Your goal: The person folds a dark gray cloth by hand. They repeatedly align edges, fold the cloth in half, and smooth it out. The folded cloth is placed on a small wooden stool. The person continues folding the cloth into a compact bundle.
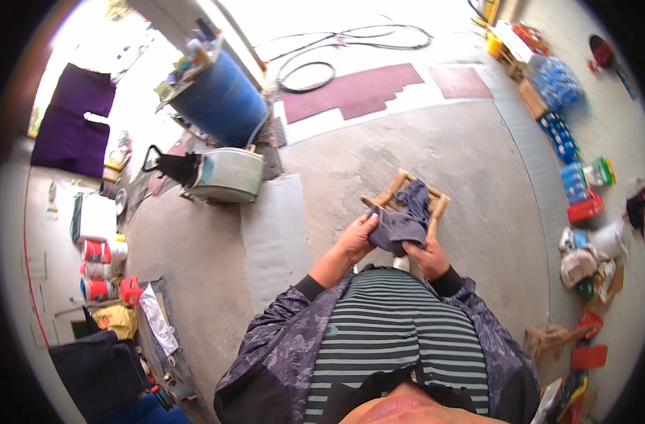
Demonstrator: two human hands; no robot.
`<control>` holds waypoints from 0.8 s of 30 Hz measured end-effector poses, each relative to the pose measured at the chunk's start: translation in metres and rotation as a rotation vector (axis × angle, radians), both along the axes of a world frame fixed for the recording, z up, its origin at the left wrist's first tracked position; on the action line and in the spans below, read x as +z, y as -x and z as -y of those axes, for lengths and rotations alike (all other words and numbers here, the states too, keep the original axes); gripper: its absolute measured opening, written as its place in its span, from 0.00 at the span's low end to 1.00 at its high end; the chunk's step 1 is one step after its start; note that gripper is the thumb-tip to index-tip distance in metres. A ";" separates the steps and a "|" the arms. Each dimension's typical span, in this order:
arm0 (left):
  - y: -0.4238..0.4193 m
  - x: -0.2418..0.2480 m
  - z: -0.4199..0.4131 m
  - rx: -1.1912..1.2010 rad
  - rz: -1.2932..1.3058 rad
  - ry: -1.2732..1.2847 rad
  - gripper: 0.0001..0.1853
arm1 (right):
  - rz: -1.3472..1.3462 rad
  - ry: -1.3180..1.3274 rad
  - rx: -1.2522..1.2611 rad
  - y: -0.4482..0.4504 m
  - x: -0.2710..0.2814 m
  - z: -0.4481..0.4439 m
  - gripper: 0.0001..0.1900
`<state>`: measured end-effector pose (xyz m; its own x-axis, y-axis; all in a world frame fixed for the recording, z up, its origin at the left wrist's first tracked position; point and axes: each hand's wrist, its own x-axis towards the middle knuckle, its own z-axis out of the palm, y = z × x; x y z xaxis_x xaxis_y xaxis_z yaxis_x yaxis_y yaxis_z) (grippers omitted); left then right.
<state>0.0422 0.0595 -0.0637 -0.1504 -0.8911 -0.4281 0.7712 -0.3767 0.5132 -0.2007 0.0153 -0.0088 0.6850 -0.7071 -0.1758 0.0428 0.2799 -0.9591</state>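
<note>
A dark grey-purple cloth [399, 229] is stretched between my two hands in front of my body. My left hand [358, 236] grips its left edge, with the thumb on top. At its lower right corner, my right hand [427, 255] pinches the fabric. Behind it, another bunched part of dark cloth [417, 199] lies over a small wooden stool frame [440, 204] on the floor; whether the two parts are one piece, I cannot tell. The fingers under the cloth are hidden.
To the left stand a blue plastic barrel [222, 100] and a pale green container [230, 175]. Paint buckets [95, 251] line the left wall. A black hose [306, 90] lies coiled ahead near maroon mats [349, 95]. Bags, boxes and a red crate [585, 206] line the right wall.
</note>
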 end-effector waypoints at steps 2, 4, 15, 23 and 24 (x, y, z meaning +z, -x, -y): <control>-0.002 0.008 -0.001 0.038 0.031 0.034 0.22 | -0.071 -0.020 0.066 0.006 0.001 0.000 0.13; -0.004 0.013 0.000 0.045 0.072 0.051 0.20 | -0.252 0.006 0.191 0.021 0.006 0.008 0.15; 0.012 0.037 0.000 -0.184 0.562 0.243 0.15 | -0.345 0.485 -0.007 0.018 0.028 0.036 0.12; 0.016 0.038 0.005 -0.202 0.614 0.337 0.14 | -0.222 0.306 0.056 -0.019 0.017 0.021 0.12; 0.017 0.038 0.006 -0.201 0.602 0.342 0.14 | -0.230 0.319 0.066 -0.016 0.019 0.023 0.12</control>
